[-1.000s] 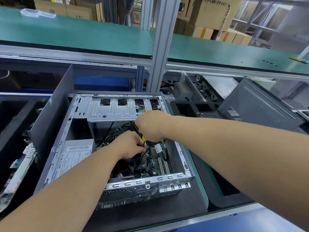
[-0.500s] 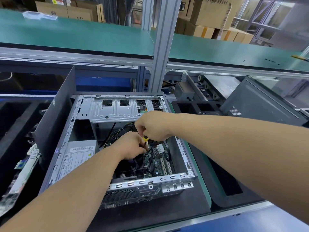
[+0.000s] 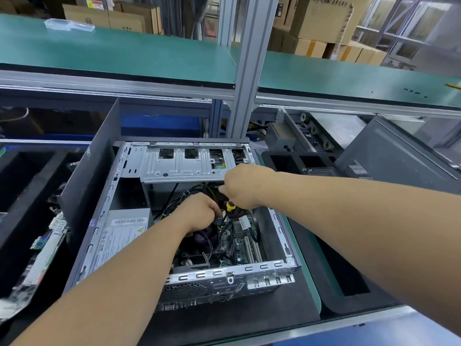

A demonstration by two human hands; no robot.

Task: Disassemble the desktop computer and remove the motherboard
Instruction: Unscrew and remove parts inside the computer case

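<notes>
both hands (image 3: 199,213) inside open case (image 3: 282,267), maybe gripping cables (image 3: 189,191)

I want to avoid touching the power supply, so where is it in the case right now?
In the head view, the power supply sits in the case's near-left corner, beside the left wall, left of the left hand.

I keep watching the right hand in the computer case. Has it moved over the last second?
Yes. The right hand has risen toward the silver drive cage, its knuckles now overlapping the cage's near edge; earlier it sat clear below.
</notes>
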